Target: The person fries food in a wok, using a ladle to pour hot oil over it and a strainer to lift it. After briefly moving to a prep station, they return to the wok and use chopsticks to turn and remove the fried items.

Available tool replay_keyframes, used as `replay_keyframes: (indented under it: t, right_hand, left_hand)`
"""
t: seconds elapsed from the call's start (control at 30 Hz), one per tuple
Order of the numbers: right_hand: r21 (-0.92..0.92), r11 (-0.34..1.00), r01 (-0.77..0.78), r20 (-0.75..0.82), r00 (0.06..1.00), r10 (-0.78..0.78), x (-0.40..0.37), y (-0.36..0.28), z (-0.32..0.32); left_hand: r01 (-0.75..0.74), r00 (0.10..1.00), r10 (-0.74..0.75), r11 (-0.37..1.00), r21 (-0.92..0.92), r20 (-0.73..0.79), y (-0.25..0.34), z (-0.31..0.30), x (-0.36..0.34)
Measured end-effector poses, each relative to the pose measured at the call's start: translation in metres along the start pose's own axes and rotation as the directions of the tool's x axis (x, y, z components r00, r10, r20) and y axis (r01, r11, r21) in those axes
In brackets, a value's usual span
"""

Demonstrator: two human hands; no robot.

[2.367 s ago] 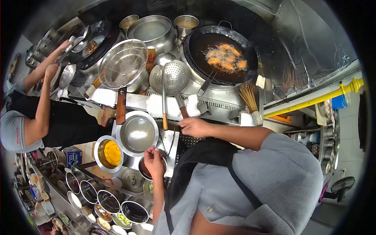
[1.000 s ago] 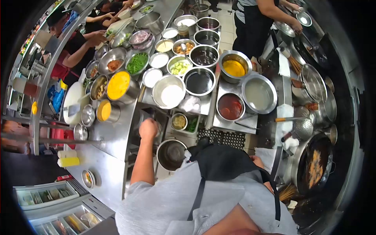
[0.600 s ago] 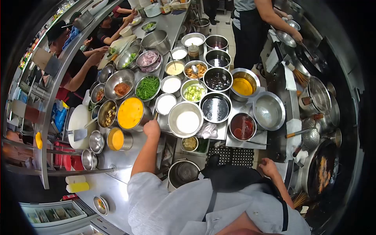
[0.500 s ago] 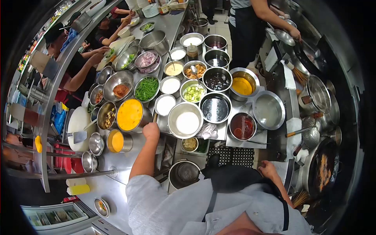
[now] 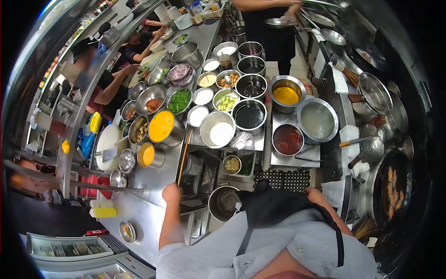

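Observation:
My left hand point(image 5: 172, 193) is closed around a long, thin wooden handle point(image 5: 184, 156). The handle runs along the edge of the steel counter toward the bowls; what it belongs to does not show. Just beyond its far end stand a bowl of white powder point(image 5: 198, 116) and a steel pot of yellow-orange liquid point(image 5: 161, 126). My right hand point(image 5: 316, 196) hangs low beside the black apron, near the stove side. Its fingers are mostly hidden, and nothing shows in it.
Several pots of dark sauce point(image 5: 249, 114) and a white-filled pot point(image 5: 218, 130) stand ahead. On the right, a wok point(image 5: 392, 190) holds frying food in oil beside a skimmer point(image 5: 371, 144). A co-worker point(image 5: 269, 37) holds a metal pan in the aisle. An empty pot point(image 5: 225, 203) sits low.
My left hand has drawn back toward my body, and more of the wooden handle shows. My right hand has shifted slightly. The co-worker has turned from the stove with a metal pan.

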State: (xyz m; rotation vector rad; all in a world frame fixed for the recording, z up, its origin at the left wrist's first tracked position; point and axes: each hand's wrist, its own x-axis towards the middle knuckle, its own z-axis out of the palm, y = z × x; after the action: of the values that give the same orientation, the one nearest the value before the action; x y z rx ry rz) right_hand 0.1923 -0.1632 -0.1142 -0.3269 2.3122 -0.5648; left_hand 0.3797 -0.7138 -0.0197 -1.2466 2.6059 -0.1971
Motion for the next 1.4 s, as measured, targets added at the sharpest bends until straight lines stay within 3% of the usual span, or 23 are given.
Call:
replay_keyframes:
  t: [0.17,0.27,0.33,0.47,0.57,0.63,0.67,0.77,0.83,0.87,0.93,1.07,1.13,1.23,1.4]
  right_hand:
    - [-0.079,0.993,0.083,-0.020,0.996,-0.084,-0.008,0.035,0.006]
    - [-0.022,1.000,-0.022,-0.048,0.999,0.021,-0.027,0.040,0.000]
    - [0.124,0.989,-0.085,-0.083,0.992,0.095,-0.044,0.043,0.000]
    - [0.120,0.989,-0.089,-0.121,0.987,0.104,-0.062,0.083,0.024]
    - [0.066,0.974,-0.216,-0.095,0.970,0.222,-0.071,0.119,0.050]
    - [0.233,0.971,-0.048,-0.130,0.988,0.080,-0.057,0.172,0.087]
    - [0.240,0.969,-0.052,-0.137,0.987,0.087,-0.056,0.177,0.091]
    - [0.302,0.950,-0.074,-0.091,0.990,0.106,-0.049,0.182,0.099]
    - [0.071,0.996,-0.045,-0.076,0.996,0.050,-0.043,0.174,0.097]
    - [0.071,0.997,-0.041,-0.071,0.996,0.046,-0.042,0.171,0.095]
    - [0.168,0.967,-0.192,-0.068,0.976,0.206,-0.051,0.128,0.065]
    - [0.150,0.986,-0.073,-0.075,0.994,0.085,-0.049,0.111,0.047]
    - [0.129,0.989,-0.068,-0.078,0.994,0.079,-0.044,0.108,0.044]
    - [0.043,0.997,-0.069,0.032,0.997,0.067,-0.034,0.102,0.034]
    - [-0.004,0.998,-0.070,0.015,0.997,0.070,-0.026,0.091,0.022]
  left_hand:
    - [-0.017,0.995,0.016,1.000,-0.016,-0.097,0.016,-0.012,-0.009]
    - [-0.017,0.996,0.016,1.000,-0.006,-0.088,0.023,-0.006,0.005]
    - [-0.009,0.998,0.009,1.000,0.000,-0.062,0.027,0.002,0.017]
    - [0.019,0.998,-0.021,0.999,-0.042,-0.064,0.041,0.003,0.043]
    - [0.023,0.998,-0.026,0.998,-0.056,-0.058,0.054,-0.008,0.056]
    - [0.054,0.998,-0.055,0.998,-0.035,-0.006,0.053,-0.001,0.076]
    - [0.044,0.999,-0.044,0.998,-0.034,-0.010,0.053,-0.003,0.078]
    - [0.057,0.998,-0.057,0.998,-0.031,0.012,0.052,-0.011,0.079]
    - [0.076,0.995,-0.074,0.997,-0.019,0.071,0.043,-0.012,0.072]
    - [0.082,0.994,-0.080,0.997,-0.016,0.073,0.038,-0.013,0.062]
    - [0.126,0.988,-0.121,0.991,-0.046,0.099,0.029,-0.021,0.036]
    - [0.217,0.971,-0.206,0.972,-0.085,0.120,-0.007,0.004,-0.004]
    - [0.198,0.968,-0.173,0.972,-0.124,0.183,-0.021,0.007,-0.028]
    - [0.223,0.970,-0.200,0.960,-0.172,0.141,-0.029,0.012,-0.055]
    - [0.250,0.967,-0.229,0.944,-0.217,0.115,-0.030,0.003,-0.083]
